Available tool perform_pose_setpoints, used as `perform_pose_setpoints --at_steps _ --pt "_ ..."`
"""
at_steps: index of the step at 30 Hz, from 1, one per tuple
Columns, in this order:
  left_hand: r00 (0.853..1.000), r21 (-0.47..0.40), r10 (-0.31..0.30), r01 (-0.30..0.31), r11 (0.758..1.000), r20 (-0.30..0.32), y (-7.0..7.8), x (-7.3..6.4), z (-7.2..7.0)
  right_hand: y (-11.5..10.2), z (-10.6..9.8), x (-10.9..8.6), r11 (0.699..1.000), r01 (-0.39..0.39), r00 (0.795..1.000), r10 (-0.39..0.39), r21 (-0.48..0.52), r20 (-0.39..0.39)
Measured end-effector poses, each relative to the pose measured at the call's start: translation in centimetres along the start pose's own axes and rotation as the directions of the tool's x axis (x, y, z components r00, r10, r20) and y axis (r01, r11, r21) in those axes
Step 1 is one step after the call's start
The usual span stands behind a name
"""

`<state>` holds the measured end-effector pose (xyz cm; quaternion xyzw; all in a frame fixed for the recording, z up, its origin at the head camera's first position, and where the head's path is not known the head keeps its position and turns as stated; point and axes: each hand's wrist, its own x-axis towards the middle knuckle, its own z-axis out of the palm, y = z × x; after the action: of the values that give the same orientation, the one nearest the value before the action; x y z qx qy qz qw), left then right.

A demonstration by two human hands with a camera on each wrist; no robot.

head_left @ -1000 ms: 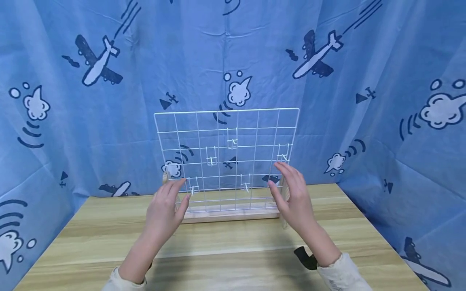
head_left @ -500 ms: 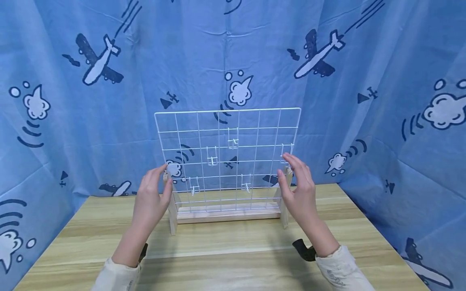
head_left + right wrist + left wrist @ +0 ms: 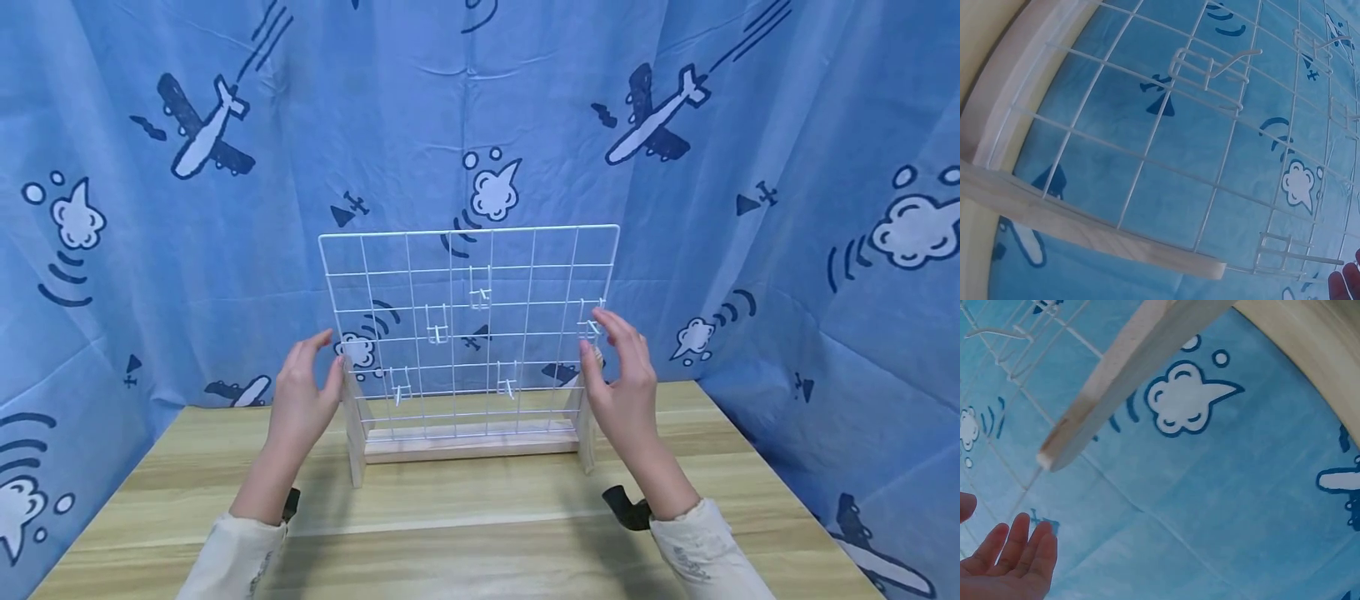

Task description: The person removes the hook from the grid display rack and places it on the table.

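A white wire grid panel point(image 3: 468, 275) stands upright in a wooden stand point(image 3: 468, 450). Several white wire hooks point(image 3: 438, 333) hang on its bars. My left hand point(image 3: 303, 392) is beside the stand's left post point(image 3: 354, 433), fingers relaxed and thumb apart, holding nothing. In the left wrist view, that hand point(image 3: 1016, 562) shows empty below the end of the post point(image 3: 1110, 375). At the right side of the grid, my right hand point(image 3: 624, 387) is held near the rightmost hook point(image 3: 589, 327), thumb and fingers spread. Only its fingertips point(image 3: 1338, 287) appear in the right wrist view, close to a hook point(image 3: 1285, 250).
The stand rests on a light wood-grain table point(image 3: 465, 533). Behind and at both sides hangs a blue curtain point(image 3: 420, 108) printed with planes and clouds. A black strap piece point(image 3: 626, 508) shows at the right wrist, another point(image 3: 292, 504) at the left.
My left hand has moved left, from in front of the grid to beside the left post. The right hand has shifted slightly right and up. Grid and hooks look unchanged.
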<state>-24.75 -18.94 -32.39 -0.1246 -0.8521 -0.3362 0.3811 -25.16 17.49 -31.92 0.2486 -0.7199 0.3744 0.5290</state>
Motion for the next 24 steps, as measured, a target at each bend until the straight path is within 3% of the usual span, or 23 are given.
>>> perform_pose_setpoints --at_steps 7,15,24 --pt "0.989 -0.025 -0.090 0.094 0.995 0.120 -1.2 0.2 0.2 0.6 0.1 -0.3 0.996 -0.093 0.995 0.093 -0.013 0.028" --pt "0.949 -0.086 -0.172 0.201 0.976 0.263 -2.6 0.4 0.5 0.8 0.6 -0.6 0.984 -0.174 0.985 0.173 0.033 0.013" --pt "0.906 -0.188 -0.227 0.308 0.932 0.358 -3.9 0.3 1.1 1.3 0.9 -0.9 0.964 -0.263 0.964 0.264 0.031 -0.016"
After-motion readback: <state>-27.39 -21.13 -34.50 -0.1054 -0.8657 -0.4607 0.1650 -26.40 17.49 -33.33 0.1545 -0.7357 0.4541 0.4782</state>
